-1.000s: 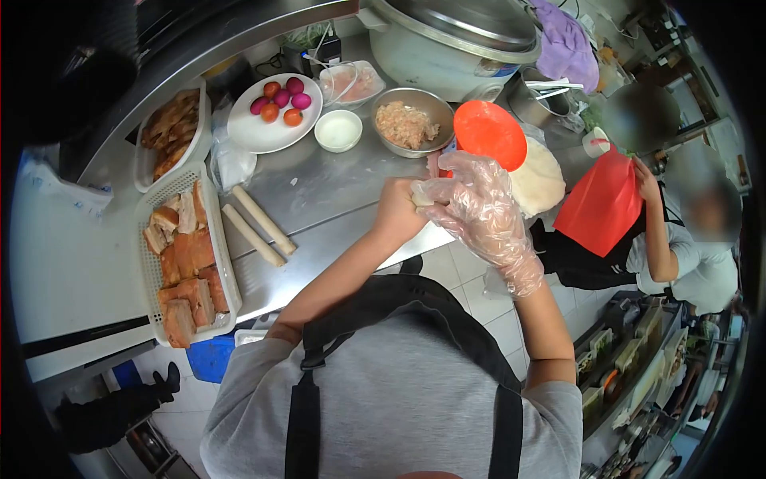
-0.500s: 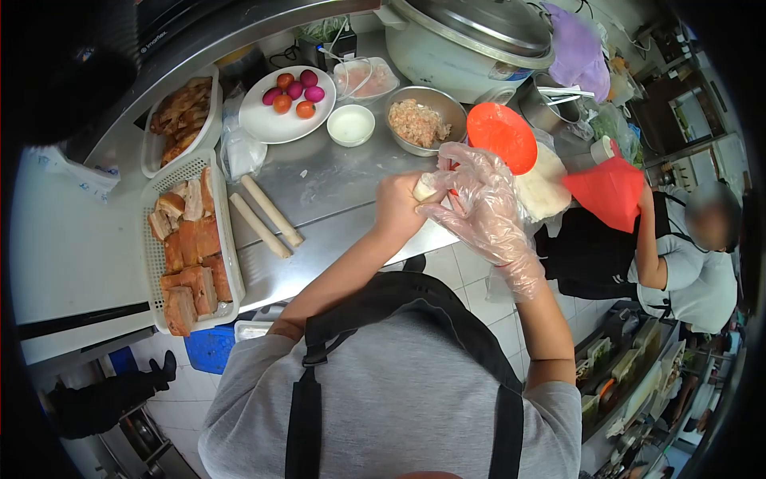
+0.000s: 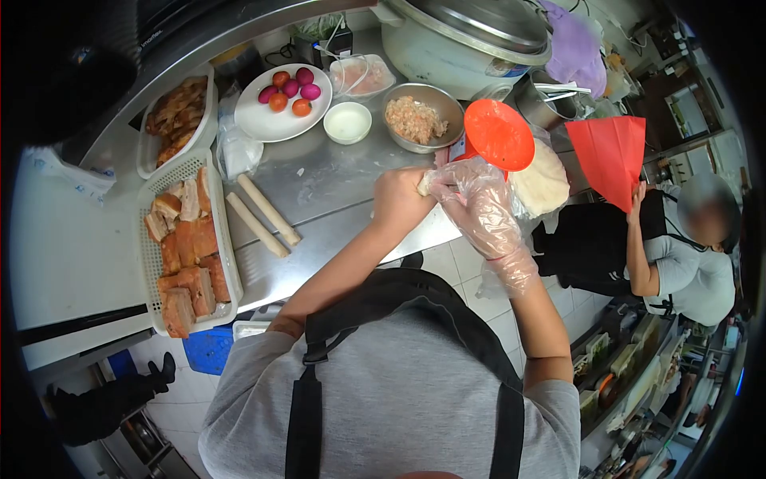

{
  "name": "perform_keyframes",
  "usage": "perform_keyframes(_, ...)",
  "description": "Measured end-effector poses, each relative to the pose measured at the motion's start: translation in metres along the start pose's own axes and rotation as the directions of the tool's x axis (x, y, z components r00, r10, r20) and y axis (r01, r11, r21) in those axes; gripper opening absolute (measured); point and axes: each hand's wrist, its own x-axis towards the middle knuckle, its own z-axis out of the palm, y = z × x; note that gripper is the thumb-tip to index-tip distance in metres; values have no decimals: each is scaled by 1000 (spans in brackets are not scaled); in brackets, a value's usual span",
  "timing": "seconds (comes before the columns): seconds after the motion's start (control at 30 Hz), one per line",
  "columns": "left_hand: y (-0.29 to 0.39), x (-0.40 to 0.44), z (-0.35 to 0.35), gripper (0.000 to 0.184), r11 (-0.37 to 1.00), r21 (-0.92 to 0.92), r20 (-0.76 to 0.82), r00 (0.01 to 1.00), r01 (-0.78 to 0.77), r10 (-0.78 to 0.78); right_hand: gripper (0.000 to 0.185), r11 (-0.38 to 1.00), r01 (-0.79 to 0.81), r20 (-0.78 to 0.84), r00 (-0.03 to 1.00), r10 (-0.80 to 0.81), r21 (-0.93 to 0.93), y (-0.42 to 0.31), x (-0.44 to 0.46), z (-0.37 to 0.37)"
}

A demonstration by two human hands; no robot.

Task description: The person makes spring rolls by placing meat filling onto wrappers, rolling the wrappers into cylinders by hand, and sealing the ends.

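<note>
My left hand (image 3: 399, 199), bare, is closed around a small pale piece of dough (image 3: 424, 184) above the counter's front edge. My right hand (image 3: 483, 199) wears a clear plastic glove, and its fingertips pinch at the same piece. Most of the dough is hidden by my fingers. Just beyond them stands a metal bowl (image 3: 421, 144) with minced pinkish filling (image 3: 413, 120). A red plate (image 3: 499, 134) rests, seemingly on a small scale, behind the gloved hand. To its right lies a larger lump of dough (image 3: 540, 182).
Two pale rods (image 3: 267, 209) lie left on the steel counter (image 3: 319, 188). Beyond are a white bowl (image 3: 348, 123), a plate (image 3: 247, 120) of round red and purple items, and a big lidded pot (image 3: 455, 60). A basket (image 3: 233, 275) holds meat blocks. At right, a co-worker (image 3: 678, 247) holds a red sheet (image 3: 608, 160).
My gloved fingers have drawn together at the dough piece, from a more spread pose. The co-worker's red sheet has been raised and spread out.
</note>
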Motion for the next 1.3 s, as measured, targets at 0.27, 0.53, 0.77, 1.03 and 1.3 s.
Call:
perform_keyframes(0.27, -6, -7, 9, 21, 999, 47, 36, 999, 7, -8, 23, 986, -140, 89, 987, 132, 94, -11, 11, -11)
perform_keyframes(0.53, -12, -4, 21, 15, 996, -13, 12, 996, -83, 83, 26, 998, -54, 147, 988, 48, 37, 3, 15, 0)
perform_keyframes(0.77, -18, -4, 33, 15, 996, 0, -62, 994, -94, 94, 15, 999, -51, 132, 990, 50, 2, 16, 10, 9)
perform_keyframes(1.03, -25, 9, 29, 16, 996, 73, -31, 999, -41, 44, 17, 986, -148, -18, 989, 150, 72, 13, 10, 10)
perform_keyframes(1.3, 12, 1, 34, 26, 966, -248, -116, 992, -77, 49, 15, 1000, 1, -45, 999, -1, -1, 28, -2, 7)
